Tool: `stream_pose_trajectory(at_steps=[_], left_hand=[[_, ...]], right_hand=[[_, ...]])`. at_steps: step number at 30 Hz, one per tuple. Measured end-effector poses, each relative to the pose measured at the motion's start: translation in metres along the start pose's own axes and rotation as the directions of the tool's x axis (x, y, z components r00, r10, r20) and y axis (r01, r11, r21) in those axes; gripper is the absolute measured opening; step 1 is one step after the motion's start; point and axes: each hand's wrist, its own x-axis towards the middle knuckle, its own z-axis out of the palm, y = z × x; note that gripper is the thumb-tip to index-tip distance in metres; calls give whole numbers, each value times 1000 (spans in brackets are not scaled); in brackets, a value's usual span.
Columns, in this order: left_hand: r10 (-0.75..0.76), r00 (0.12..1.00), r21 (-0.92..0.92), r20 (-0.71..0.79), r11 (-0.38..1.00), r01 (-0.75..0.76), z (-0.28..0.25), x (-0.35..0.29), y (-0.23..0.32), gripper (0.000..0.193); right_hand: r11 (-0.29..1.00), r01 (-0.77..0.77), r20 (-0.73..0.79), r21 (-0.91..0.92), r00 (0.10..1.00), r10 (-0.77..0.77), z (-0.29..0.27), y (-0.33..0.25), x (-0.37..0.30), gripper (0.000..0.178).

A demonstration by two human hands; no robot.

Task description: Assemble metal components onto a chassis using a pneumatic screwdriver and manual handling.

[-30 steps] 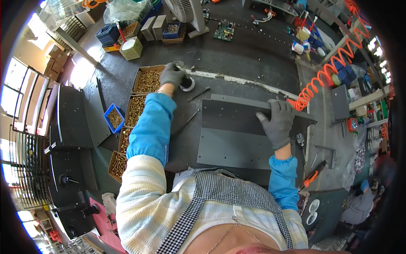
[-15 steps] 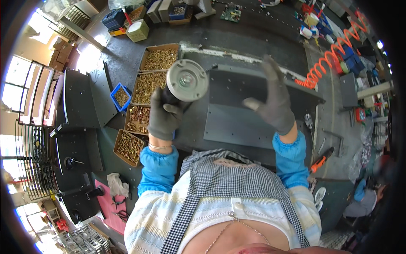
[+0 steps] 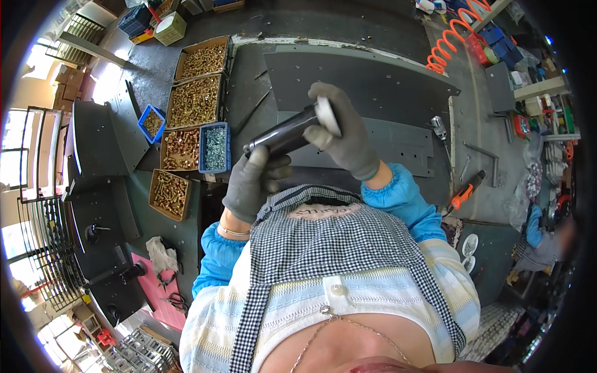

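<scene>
A black cylindrical tube with a pale round flange is held slanting in front of me, its flange end up and to the right. My right hand, in a grey glove, is closed round the flange end, fingers over the top and thumb below. My left hand, gloved too, holds the lower left end between thumb and curled fingers. Behind the hands lies a dark bent metal panel with small holes. A blue bin of silvery fasteners stands just left of the tube's lower end.
Cartons of brass-coloured fasteners line the left side, with a small blue bin beyond them. On the right lie a ratchet-like tool, an orange-and-black tool and a hex key. An orange coiled hose hangs behind; a co-worker sits far right.
The tube has tipped from flange facing me to a slanted side view. My right hand has come left and closed on the flange. My view has shifted, revealing the blue bin.
</scene>
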Motion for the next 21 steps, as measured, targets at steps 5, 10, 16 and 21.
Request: stream_pose_trajectory(at_steps=[5, 10, 16, 21], left_hand=[[-216, 929, 557, 299, 831, 14, -18, -7, 38, 72], [54, 992, 317, 114, 944, -88, -14, 20, 45, 84], [-313, 536, -206, 784, 683, 700, 15, 73, -21, 76], [-191, 525, -384, 829, 487, 785, 6, 84, -46, 73]], right_hand=[[871, -209, 10, 445, 973, 229, -25, 15, -9, 70], [868, -183, 170, 461, 979, 116, -32, 27, -14, 86], [798, -82, 193, 597, 980, -44, -20, 34, 0, 83], [1000, 23, -167, -3, 986, -23, -74, 37, 24, 65]])
